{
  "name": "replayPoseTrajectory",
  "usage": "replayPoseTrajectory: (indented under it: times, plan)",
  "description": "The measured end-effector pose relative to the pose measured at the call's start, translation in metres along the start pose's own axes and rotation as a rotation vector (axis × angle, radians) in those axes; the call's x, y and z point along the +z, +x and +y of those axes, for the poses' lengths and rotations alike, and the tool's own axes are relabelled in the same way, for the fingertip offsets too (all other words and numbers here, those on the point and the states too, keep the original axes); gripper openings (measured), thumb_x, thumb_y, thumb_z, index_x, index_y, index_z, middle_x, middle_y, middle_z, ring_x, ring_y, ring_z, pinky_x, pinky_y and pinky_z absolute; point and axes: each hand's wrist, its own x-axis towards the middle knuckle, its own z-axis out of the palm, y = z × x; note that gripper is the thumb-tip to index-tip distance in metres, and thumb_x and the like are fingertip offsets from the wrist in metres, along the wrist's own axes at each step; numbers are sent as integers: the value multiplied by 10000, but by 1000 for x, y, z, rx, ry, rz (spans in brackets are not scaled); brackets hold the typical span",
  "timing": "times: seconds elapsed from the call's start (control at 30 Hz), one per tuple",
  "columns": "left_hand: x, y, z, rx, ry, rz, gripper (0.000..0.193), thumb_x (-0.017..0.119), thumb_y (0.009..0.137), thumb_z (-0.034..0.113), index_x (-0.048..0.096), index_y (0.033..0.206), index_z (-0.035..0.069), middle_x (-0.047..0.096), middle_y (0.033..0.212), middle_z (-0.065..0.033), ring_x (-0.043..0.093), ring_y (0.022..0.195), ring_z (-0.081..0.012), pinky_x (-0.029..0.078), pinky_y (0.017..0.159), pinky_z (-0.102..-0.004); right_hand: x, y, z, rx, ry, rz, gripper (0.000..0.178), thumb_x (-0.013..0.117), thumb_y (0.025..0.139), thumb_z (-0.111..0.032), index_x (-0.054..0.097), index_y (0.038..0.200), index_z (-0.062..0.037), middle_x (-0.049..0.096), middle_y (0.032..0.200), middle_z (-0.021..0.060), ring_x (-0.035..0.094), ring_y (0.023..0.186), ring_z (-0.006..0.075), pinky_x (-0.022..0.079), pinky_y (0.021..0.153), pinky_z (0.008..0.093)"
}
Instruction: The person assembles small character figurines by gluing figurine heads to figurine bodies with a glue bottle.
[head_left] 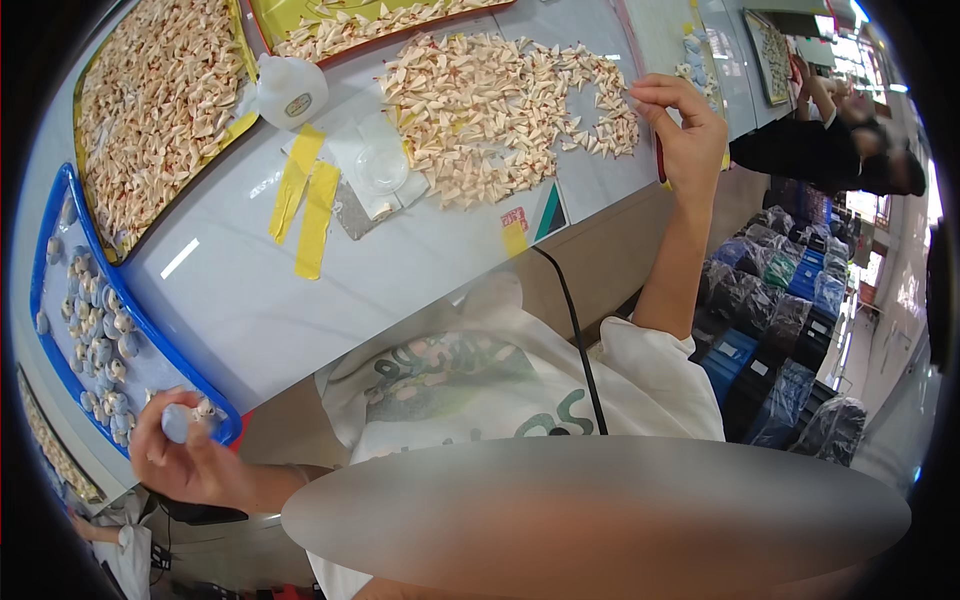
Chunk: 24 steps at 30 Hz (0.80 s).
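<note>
White worktop [300, 290] ran across the head view, with a workshop aisle, dark bagged crates [790, 330] and another person [850, 150] at the far right. Taking the blue tray [150, 330] as landmark: it sat at the left end of the worktop, holding many small pale round pieces [95, 330]. Just at its near corner, off the table edge, the left hand [185, 455] pinched one round piece [177, 423] between thumb and fingertips, with a small pale scrap against it. Beyond the tray lay a yellow-rimmed tray [150, 110] heaped with folded triangles. Well to the right of the blue tray a loose pile of the same triangles [500, 110] spread on the worktop, with yellow tape strips [305, 200], a white bottle [290, 90] and a clear lid [382, 165] between. At the pile's far right edge the right hand [685, 130] was raised, fingertips pressed together; whether they held a triangle could not be told, and a thin red stick seemed to lie along the palm.

As a judgement, the round piece could slip and fall to the floor, since it was held beyond the table edge by a light pinch alone. The right forearm, reaching over the corner, could also sweep triangles off the pile's edge.
</note>
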Motion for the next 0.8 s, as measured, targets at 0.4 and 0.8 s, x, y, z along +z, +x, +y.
replayPoseTrajectory:
  times: [0.4,0.8]
  plan:
    - [124,-10,31,-533,-1059,-440,261,599,804,88,502,1015,-32,560,954,-164,576,817,-193,492,666,-258,15,-9,-17,243,537,-11,128,609,735,73,603,860,48,622,856,115,584,787,149,475,731,238]
    - [118,-2,22,-501,-1080,-456,237,576,803,39,519,1024,-29,516,1005,-151,529,871,-184,463,724,-265,46,-22,-50,391,1383,-361,220,648,751,-37,536,941,-30,552,823,89,540,703,175,427,614,258]
